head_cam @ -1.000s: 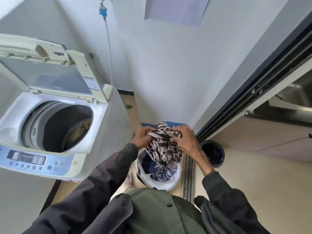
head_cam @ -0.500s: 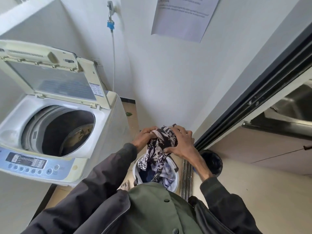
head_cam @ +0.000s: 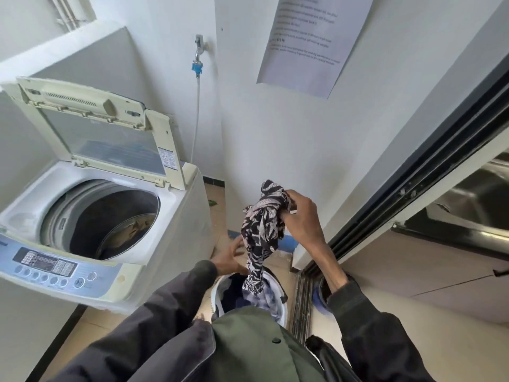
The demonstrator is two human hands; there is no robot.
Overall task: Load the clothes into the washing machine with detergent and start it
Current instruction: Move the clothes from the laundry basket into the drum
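Washing machine (head_cam: 170, 205), just one, fills the left of the frame, lid raised. One white bucket (head_cam: 217, 288) of clothes sits at lower centre. One black-and-white patterned garment (head_cam: 264, 224) hangs at centre, its tail trailing into the bucket. My right hand (head_cam: 300, 219) grips its bunched top. My left hand (head_cam: 230, 257) is spread open beside the cloth, holding nothing. The tail could drag other clothes out, or the garment could slip from my one-handed grip to the floor.
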